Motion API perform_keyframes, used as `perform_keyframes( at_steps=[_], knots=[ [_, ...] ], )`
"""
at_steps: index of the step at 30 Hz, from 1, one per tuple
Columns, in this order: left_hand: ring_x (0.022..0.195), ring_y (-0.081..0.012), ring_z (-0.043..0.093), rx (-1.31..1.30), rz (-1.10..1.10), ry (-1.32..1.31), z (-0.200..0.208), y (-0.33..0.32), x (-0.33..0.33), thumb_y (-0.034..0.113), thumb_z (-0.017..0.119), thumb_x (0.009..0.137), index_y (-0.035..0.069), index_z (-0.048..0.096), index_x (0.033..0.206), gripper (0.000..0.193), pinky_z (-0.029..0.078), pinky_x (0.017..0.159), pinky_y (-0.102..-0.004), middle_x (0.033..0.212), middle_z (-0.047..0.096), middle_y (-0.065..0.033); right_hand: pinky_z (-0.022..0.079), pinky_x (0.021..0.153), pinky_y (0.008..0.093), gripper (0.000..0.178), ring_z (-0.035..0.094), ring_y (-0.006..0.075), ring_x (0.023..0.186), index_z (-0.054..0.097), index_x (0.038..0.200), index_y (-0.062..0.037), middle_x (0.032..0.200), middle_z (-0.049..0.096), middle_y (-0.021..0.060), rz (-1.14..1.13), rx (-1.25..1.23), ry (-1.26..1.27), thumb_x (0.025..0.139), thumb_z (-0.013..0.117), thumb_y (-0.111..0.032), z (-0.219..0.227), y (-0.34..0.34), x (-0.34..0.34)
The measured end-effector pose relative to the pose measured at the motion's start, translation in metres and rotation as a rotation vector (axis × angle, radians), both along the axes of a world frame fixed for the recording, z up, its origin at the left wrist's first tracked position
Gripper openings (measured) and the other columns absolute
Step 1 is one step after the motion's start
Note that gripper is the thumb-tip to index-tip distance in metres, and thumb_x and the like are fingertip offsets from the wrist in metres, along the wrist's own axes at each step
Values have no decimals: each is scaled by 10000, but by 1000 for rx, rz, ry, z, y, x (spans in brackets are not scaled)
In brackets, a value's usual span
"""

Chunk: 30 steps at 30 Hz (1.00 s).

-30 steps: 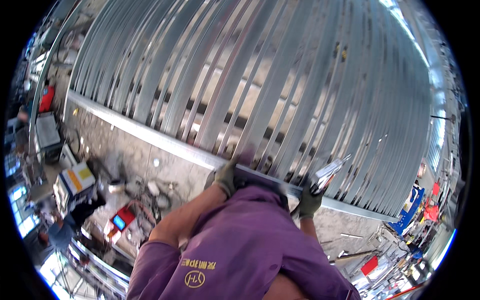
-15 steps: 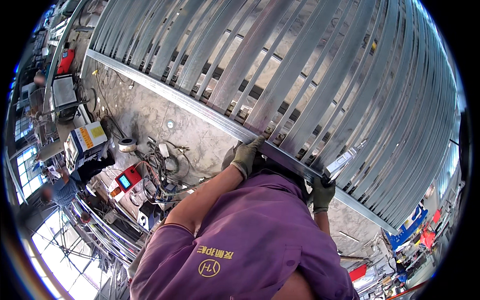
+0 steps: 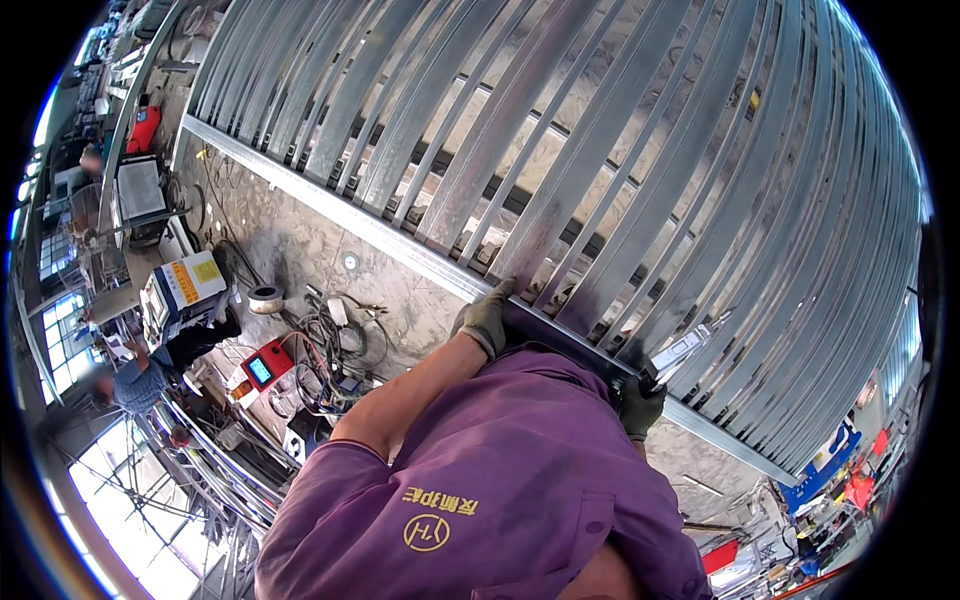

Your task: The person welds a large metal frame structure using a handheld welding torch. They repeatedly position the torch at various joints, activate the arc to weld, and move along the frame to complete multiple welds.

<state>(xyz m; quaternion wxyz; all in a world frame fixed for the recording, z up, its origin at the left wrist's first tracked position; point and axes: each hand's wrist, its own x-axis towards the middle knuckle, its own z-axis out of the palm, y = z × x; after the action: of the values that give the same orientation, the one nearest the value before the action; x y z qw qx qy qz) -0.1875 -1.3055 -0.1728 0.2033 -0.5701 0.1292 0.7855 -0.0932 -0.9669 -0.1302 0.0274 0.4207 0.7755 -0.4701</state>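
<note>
A large panel of galvanized steel slats (image 3: 467, 185) lies in front of me, bordered on my side by a long steel rail (image 3: 330, 197). My left hand (image 3: 486, 325), in a grey-green work glove, is closed over this rail, its fingertips at the foot of a wide slat. To the right, my gloved right hand (image 3: 640, 408) grips the dark handle of a silver welding gun (image 3: 685, 348). The gun's slim tip points up and to the right above the slats. Dark shadow covers the rail between my hands, and part of my right hand's fingers is hidden.
A red box with a lit screen (image 3: 264, 367) stands at left beside tangled cables (image 3: 340, 330) and a wire spool (image 3: 265, 298). Behind them are a white-and-blue machine (image 3: 185, 285) and another person (image 3: 140, 385). Red and blue items lie at far right.
The view has shifted slightly. My left hand has slid a little left along the rail. My right hand and the welding gun sit slightly lower in the picture, still gripped.
</note>
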Motion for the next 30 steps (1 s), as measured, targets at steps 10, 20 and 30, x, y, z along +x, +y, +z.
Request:
perform_keyframes(
  at_steps=[10, 20, 30],
  knots=[
    [976, -350, 741, 89, -13, -19, 15, -7, -6, 310, 783, 976, 152, 727, 1257, 327, 622, 902, -574, 1139, 763, -123, 574, 811, 390, 596, 715, 244, 902, 640, 1251, 36, 1063, 762, 156, 194, 163, -245, 810, 869, -293, -15, 21, 13],
    [1101, -333, 668, -725, -484, -70, 8, -17, 18, 483, 863, 859, -6, 583, 1408, 786, 567, 949, -446, 1273, 678, -193, 566, 736, 428, 667, 699, 269, 780, 644, 1244, 16, 895, 736, 123, 271, 214, -168, 786, 877, -408, -21, 27, 15],
    [1572, -508, 227, -1983, -1452, 704, 69, -1, -40, 625, 819, 786, -54, 311, 1593, 1171, 143, 1284, -642, 1630, 336, -354, 586, 719, 422, 584, 744, 254, 796, 677, 1153, 10, 873, 763, 127, 164, 250, -177, 778, 849, -404, -18, 20, 8]
  ],
)
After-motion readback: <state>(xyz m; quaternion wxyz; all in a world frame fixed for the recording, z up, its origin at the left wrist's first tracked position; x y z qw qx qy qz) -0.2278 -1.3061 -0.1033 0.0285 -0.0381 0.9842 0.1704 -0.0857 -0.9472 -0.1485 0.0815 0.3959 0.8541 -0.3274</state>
